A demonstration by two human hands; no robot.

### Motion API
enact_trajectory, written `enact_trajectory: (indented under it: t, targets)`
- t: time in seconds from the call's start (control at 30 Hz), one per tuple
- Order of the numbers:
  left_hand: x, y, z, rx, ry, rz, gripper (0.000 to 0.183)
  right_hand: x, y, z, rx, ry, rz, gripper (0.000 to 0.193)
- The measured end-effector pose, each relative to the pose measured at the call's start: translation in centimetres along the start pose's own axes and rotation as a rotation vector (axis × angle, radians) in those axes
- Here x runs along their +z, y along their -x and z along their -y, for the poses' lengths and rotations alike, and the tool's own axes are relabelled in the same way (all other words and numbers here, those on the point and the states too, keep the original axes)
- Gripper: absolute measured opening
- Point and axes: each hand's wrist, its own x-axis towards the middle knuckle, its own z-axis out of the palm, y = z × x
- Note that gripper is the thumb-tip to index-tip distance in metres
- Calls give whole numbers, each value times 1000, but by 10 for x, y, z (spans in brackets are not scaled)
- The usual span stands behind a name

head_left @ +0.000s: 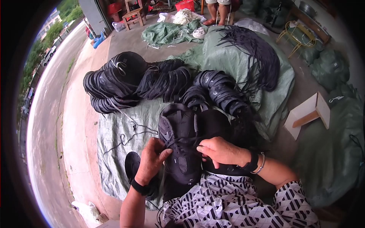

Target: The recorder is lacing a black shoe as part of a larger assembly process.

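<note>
A black shoe upper point(183, 167) lies in front of me with its toe toward my body and its tongue pointing away. Across its throat runs a black shoelace point(184, 140), partly threaded. My left hand point(152, 157) is closed at the upper's left edge, thumb and forefinger pinching the lace there. On the other side my right hand point(224, 152) pinches the lace between thumb and fingertips, beside the eyelets. The exact ends of the lace are hard to see against the dark material.
Stacked black shoe uppers point(110, 79) form rows beyond my hands on a green woven sheet point(121, 152). A bundle of dark laces point(262, 57) drapes over a green sack at the right. Farther off are a wooden chair point(134, 15), a yellow-framed stool point(296, 38) and another person's legs point(218, 11).
</note>
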Motion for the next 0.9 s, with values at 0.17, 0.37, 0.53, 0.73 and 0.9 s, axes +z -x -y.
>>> enact_trajectory:
  t: [0.17, 0.37, 0.53, 0.73, 0.9]
  targets:
    - [-7, -1, -5, -13, -36, -25, 20, -23, 4, -4, 54, -218, 241, 25]
    - [-17, -10, -19, -251, 761, -45, 8, -38, 11, 0, -292, 125, -146, 12]
    - [-102, -39, 13, -17, 949, -416, 6, -30, 1, 6, -375, 402, -146, 14]
    - [-213, -31, 44, 67, 922, -763, 17, 1, -28, 14, -606, 130, -303, 12]
    - [-202, -14, 40, 12, 677, -624, 19, -10, -22, -2, -450, 152, -594, 11]
